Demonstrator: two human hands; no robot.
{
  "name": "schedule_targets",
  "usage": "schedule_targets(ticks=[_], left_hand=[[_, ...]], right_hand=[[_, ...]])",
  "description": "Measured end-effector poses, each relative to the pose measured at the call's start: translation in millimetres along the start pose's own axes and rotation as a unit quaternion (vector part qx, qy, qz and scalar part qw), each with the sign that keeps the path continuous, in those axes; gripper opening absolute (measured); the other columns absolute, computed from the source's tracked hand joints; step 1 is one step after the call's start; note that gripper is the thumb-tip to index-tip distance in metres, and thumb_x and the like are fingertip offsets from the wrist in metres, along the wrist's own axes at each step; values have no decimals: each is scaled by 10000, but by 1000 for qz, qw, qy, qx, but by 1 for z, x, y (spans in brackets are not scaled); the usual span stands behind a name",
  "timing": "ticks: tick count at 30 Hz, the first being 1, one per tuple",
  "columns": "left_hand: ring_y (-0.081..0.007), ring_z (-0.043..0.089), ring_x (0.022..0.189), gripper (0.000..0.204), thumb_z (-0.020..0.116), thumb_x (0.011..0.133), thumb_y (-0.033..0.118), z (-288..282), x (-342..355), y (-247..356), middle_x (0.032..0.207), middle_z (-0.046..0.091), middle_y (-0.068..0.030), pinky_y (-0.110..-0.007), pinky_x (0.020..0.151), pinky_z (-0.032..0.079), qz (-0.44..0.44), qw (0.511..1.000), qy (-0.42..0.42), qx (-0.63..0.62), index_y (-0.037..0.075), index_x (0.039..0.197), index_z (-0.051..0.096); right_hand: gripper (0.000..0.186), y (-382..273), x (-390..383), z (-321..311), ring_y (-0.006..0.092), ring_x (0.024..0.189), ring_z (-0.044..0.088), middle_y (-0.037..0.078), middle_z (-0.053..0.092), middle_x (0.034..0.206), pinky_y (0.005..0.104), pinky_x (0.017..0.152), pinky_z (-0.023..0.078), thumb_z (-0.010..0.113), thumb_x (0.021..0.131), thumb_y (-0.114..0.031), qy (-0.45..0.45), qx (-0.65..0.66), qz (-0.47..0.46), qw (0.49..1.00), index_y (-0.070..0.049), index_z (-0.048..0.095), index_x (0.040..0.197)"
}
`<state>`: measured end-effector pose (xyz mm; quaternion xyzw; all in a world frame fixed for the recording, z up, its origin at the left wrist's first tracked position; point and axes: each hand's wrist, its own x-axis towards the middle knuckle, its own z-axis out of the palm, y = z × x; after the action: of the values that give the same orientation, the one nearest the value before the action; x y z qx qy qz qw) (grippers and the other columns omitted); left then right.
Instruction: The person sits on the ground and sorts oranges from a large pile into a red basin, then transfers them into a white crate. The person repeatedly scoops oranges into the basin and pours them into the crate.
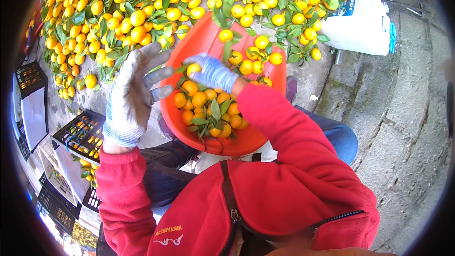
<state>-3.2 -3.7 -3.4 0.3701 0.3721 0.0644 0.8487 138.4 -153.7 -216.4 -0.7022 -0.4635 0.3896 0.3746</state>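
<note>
A red plastic scoop-shaped tub (pixel 253 143) sits between my knees with leafy mandarins (pixel 199 99) gathered in its near part. More of them lie toward its right side. My right hand (pixel 211 70), in a blue-and-white glove, reaches over the tub with its fingers curled round a mandarin (pixel 193 69). Beside the tub's left rim, my left hand (pixel 135 78) is raised in a white glove with grey-coated fingers. Its fingers are spread, and nothing shows in them.
A large heap of mandarins with leaves (pixel 138 18) spreads across the ground beyond the tub. At the far right stands a white plastic jug (pixel 362 24). Black crates (pixel 84 130) line the left side, some holding mandarins. Rough concrete paving (pixel 403 114) lies to the right.
</note>
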Motion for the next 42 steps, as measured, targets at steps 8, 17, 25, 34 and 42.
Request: schedule_targets(ticks=[8,17,25,34,42], left_hand=[[-241,546,1137,669,506,952,527,10,-7,-9,1389,481,-129,-380,892,497,-47,993,63,86,45,1411,439],[-210,561,1146,720,511,939,559,12,16,-16,1357,504,-134,-384,889,504,-61,994,43,84,45,1430,398],[-178,660,878,563,487,983,438,22,8,-15,1187,610,-144,-231,561,550,-72,996,59,-1,32,1374,468],[-220,631,965,620,667,804,273,30,9,-21,1255,576,-178,-298,695,551,-57,997,-3,58,30,1347,492],[-210,627,1054,734,562,920,449,38,23,-27,1335,539,-184,-264,692,530,-66,991,27,115,7,1461,338]], right_hand=[[465,0,33,-67,303,1040,604,142,591,1210,427,913,489,623,895,-310,151,-192,-117,963,-120,558,1316],[399,69,36,-66,324,914,645,196,651,1016,447,807,527,702,790,-247,212,-136,159,955,-77,640,1145],[506,-13,41,-142,293,1097,622,158,647,1197,424,961,472,600,928,-338,87,105,-11,991,-70,526,1351],[392,131,92,-136,314,1147,549,111,562,1259,466,883,506,538,892,-178,124,-469,169,858,-197,569,1283],[544,39,61,-126,284,1089,620,127,639,1179,415,882,512,769,779,-315,188,98,99,972,-90,569,1232]])
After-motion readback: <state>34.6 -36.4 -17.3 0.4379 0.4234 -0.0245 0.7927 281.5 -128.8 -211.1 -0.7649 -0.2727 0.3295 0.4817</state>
